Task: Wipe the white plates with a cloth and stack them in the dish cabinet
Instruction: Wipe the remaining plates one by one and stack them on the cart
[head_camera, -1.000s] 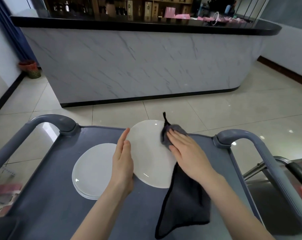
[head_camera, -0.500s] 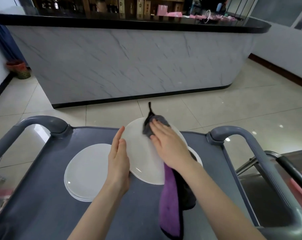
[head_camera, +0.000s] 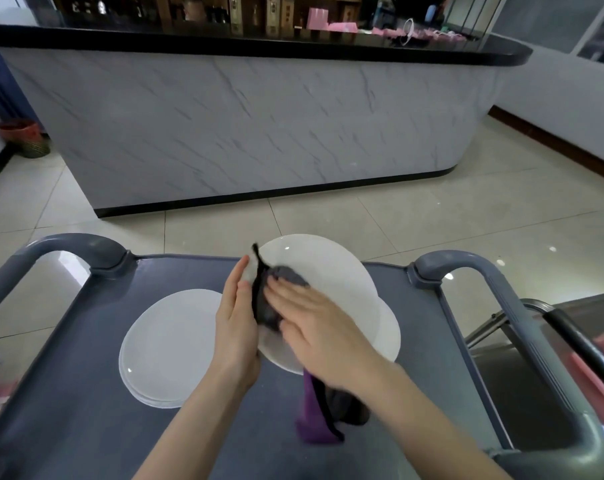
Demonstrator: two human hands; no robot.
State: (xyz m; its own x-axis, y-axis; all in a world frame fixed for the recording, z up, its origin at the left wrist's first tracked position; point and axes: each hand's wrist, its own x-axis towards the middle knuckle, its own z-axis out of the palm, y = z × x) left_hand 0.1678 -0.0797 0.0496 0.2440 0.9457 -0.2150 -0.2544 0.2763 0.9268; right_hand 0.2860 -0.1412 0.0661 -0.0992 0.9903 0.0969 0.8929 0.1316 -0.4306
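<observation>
A white plate (head_camera: 331, 271) is tilted up over the grey cart top (head_camera: 86, 393). My left hand (head_camera: 236, 327) grips its left rim. My right hand (head_camera: 314, 327) presses a grey and purple cloth (head_camera: 276, 292) flat against the plate's left part, and the cloth's tail (head_camera: 314, 420) hangs down below the plate. Under the held plate lies another white plate (head_camera: 390, 327), partly hidden. To the left on the cart rests a small stack of white plates (head_camera: 169, 344). No dish cabinet is in sight.
The cart has raised grey handles at the left (head_camera: 68, 247) and right (head_camera: 467, 271). A marble-fronted counter (head_camera: 259, 126) with a black top stands ahead across the tiled floor. A metal frame (head_camera: 536, 327) sits to the right of the cart.
My right hand has slid the cloth leftward across the plate, from its right side to its left rim beside my left hand. The cloth's purple side has turned into view.
</observation>
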